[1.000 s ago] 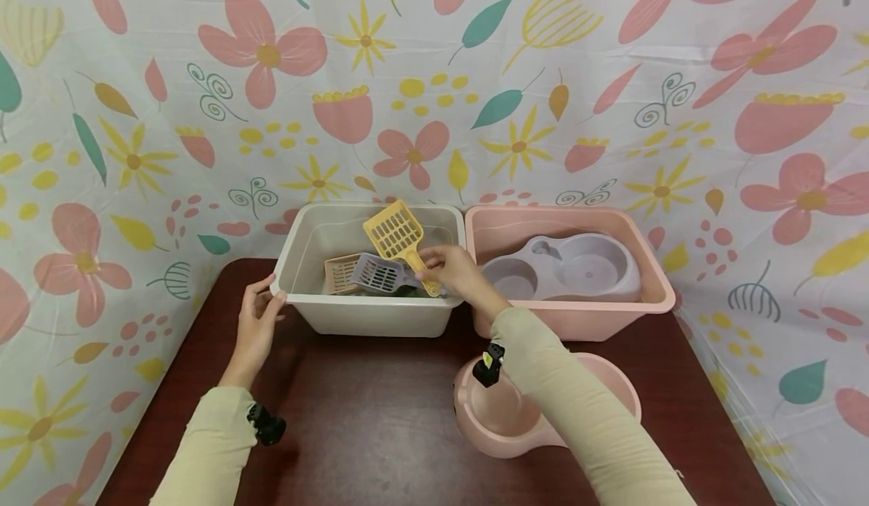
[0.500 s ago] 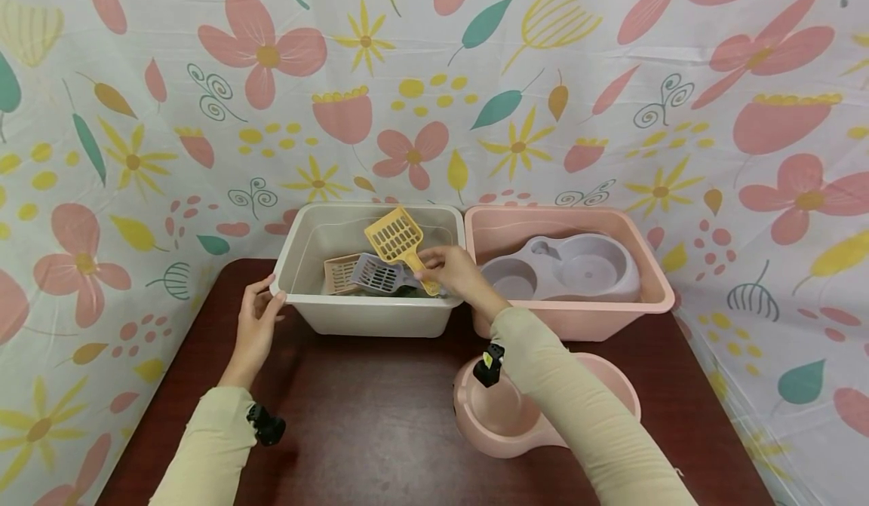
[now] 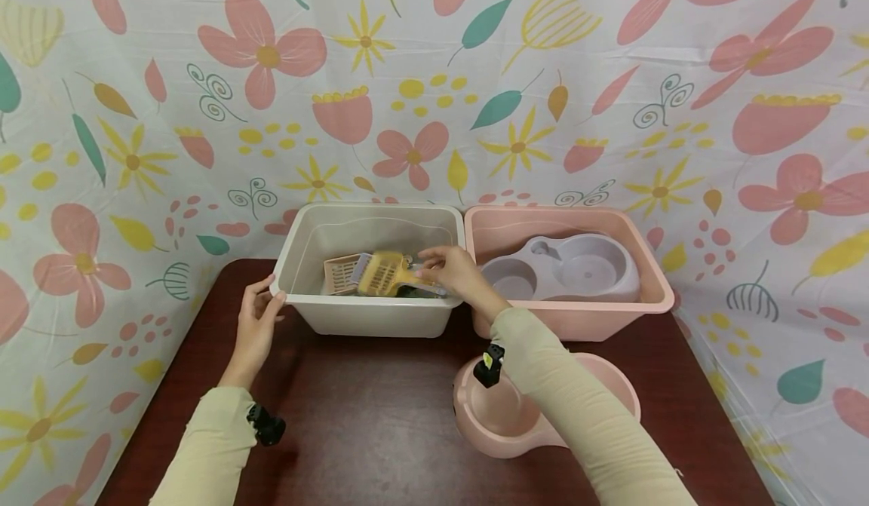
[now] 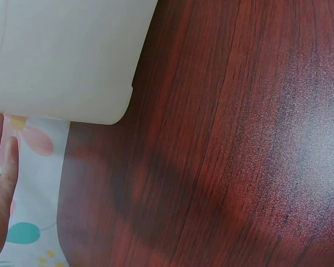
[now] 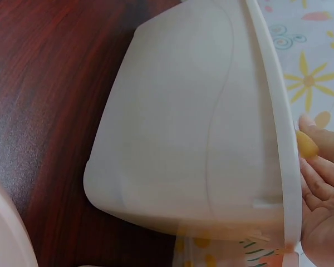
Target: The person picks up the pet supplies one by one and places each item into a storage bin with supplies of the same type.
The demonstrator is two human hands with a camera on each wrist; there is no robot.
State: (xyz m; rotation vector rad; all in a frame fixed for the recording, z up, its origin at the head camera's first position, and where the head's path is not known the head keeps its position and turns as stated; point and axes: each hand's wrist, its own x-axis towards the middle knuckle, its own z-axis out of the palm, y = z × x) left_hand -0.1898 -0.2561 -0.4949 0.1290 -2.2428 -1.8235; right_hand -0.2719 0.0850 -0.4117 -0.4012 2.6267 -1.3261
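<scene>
A blurred yellow litter scoop [image 3: 380, 274] lies low inside the light grey litter box [image 3: 373, 317], over a lavender litter scoop [image 3: 360, 266] and a beige litter scoop [image 3: 337, 276]. My right hand [image 3: 451, 271] hovers over the box's right end, fingers loosely apart beside the yellow scoop's handle. In the right wrist view, a yellow piece [image 5: 307, 145] shows near the thumb of the right hand [image 5: 325, 183], with the palm visible. My left hand [image 3: 259, 311] touches the box's left front corner with its fingertips; two of its fingers [image 4: 10, 161] appear in the left wrist view.
A pink litter box [image 3: 570, 320] adjoins on the right and bears a lavender double pet bowl [image 3: 587, 268]. A pink double bowl [image 3: 498, 442] stands on the dark wood table [image 3: 366, 415] beneath my right forearm. Floral cloth [image 3: 421, 76] hangs behind.
The yellow scoop has dropped from upright above the box rim to low in the box, over the lavender scoop. My right hand's fingers have let go; both hands keep their places.
</scene>
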